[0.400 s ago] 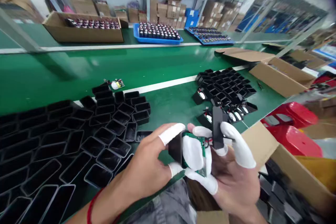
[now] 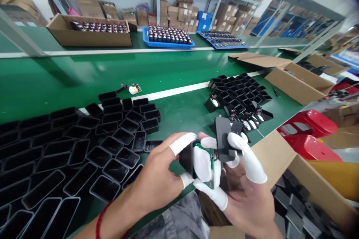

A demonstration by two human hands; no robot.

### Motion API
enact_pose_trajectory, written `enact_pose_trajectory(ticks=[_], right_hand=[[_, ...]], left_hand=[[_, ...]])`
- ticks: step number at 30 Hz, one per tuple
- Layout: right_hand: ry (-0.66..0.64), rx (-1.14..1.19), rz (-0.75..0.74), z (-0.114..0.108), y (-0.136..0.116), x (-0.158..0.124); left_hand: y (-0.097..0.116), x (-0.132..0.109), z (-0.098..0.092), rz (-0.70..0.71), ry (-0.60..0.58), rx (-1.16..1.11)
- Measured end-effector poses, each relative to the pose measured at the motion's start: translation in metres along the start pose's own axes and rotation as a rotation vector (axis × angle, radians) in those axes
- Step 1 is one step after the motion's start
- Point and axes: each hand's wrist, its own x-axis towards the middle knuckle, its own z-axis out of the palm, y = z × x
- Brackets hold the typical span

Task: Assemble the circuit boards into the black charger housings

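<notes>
At the near edge of the bench (image 2: 182,115), both hands are full: left hand (image 2: 162,168) gripping a black case (image 2: 186,157), right hand (image 2: 249,198) pinching a green circuit board (image 2: 212,160) at its mouth, plus a flat black cover (image 2: 223,136)!

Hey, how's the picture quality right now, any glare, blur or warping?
Head view: soft glare on the green bench and red stools; head view: the left metal post leans, likely wide-angle warping; head view: the black case and flat black piece look fairly sharp, but the far right edge blurs and the top right corner goes dark.
</notes>
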Motion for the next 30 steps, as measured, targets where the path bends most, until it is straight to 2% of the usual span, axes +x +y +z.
enact_pose_trajectory(ticks=[6, 12, 17, 18, 22, 27, 30], right_hand=[[-0.042, -0.008, -0.011, -0.005, 0.001, -0.001], [0.033, -0.065, 0.017, 0.002, 0.004, -0.007], [-0.168, 0.061, 0.087, -0.001, -0.003, -0.001], [-0.166, 0.117, 0.086, -0.001, -0.004, 0.001], [0.029, 0.307, 0.108, 0.011, -0.003, 0.002], [0.101, 0.32, 0.316, 0.033, 0.011, -0.005], [0.159, 0.364, 0.386, 0.038, 0.023, -0.01]], left_hand=[[0.001, 0.0, -0.004, 0.045, -0.058, 0.024], [-0.001, -0.001, -0.004, 0.014, -0.053, 0.001], [-0.004, -0.002, 0.002, -0.096, -0.025, -0.201], [-0.005, -0.002, 0.004, -0.131, 0.0, -0.249], [-0.012, -0.004, 0.016, -0.267, 0.06, -0.368], [-0.02, -0.01, 0.029, -0.152, 0.077, -0.197], [-0.025, -0.014, 0.034, -0.158, 0.137, -0.179]])
